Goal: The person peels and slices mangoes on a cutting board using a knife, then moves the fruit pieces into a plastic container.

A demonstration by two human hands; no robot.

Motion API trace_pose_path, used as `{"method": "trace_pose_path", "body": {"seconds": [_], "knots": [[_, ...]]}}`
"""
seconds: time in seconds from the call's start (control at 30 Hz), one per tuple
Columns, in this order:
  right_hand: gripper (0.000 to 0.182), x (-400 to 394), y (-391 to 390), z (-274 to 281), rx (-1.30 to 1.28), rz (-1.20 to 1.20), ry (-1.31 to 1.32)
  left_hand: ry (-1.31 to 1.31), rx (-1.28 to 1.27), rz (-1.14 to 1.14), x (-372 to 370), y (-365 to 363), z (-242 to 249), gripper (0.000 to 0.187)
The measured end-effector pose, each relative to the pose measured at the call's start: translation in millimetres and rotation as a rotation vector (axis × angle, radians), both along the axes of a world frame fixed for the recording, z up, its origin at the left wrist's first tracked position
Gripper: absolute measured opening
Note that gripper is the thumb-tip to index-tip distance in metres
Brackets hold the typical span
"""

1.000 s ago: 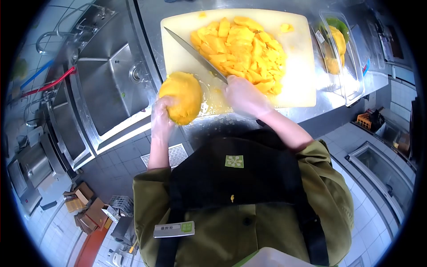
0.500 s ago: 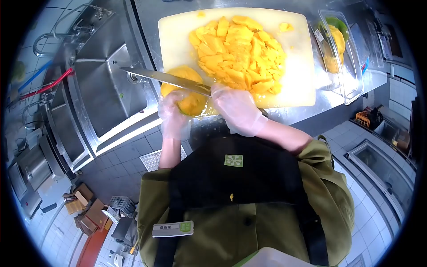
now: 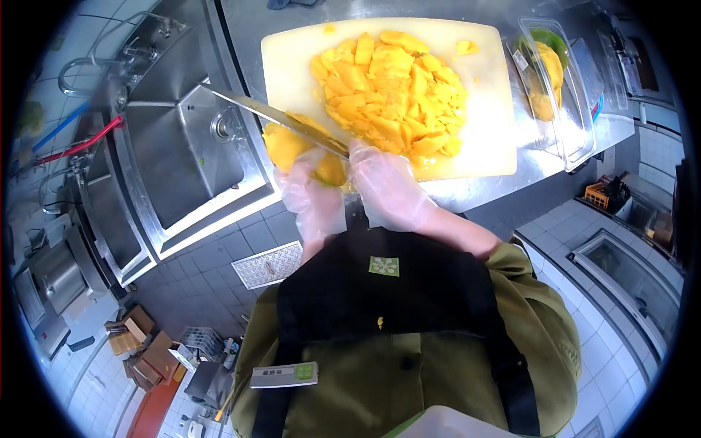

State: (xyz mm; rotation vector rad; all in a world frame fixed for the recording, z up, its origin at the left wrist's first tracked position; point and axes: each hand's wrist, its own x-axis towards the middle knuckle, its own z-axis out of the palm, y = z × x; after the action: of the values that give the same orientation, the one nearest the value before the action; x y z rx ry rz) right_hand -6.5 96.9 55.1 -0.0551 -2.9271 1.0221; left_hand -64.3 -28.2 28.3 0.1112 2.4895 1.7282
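In a clear plastic glove, my left hand (image 3: 312, 191) is wrapped round a peeled mango (image 3: 285, 146) at the board's near left corner. My right hand (image 3: 387, 186), gloved too, grips a long knife (image 3: 281, 117) by its handle end, which the fingers hide. The blade slants up and left across the top of the mango, its tip out over the sink side. Cut mango pieces (image 3: 394, 87) lie heaped on the white cutting board (image 3: 485, 139), just beyond my right hand.
A clear plastic container (image 3: 558, 139) with a yellow and green mango (image 3: 549, 73) stands right of the board on the steel counter (image 3: 467, 191). To the left is a steel sink (image 3: 182, 160). A dark cloth (image 3: 290, 4) lies at the far edge.
My left hand has shifted right and toward me, turning the mango. The knife has tilted, with its tip now farther away from me.
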Motion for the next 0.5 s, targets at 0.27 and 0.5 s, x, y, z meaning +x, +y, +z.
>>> {"method": "trace_pose_path", "body": {"seconds": [0.27, 0.5], "knots": [[0.011, 5, 10, -11, -0.152, -0.209, -0.256, 0.299, 0.229, -0.089, -12, 9, 11, 0.027], [0.005, 18, 30, 36, 0.012, 0.119, -0.012, -0.257, 0.660, 0.019, -17, 26, 6, 0.034]]}}
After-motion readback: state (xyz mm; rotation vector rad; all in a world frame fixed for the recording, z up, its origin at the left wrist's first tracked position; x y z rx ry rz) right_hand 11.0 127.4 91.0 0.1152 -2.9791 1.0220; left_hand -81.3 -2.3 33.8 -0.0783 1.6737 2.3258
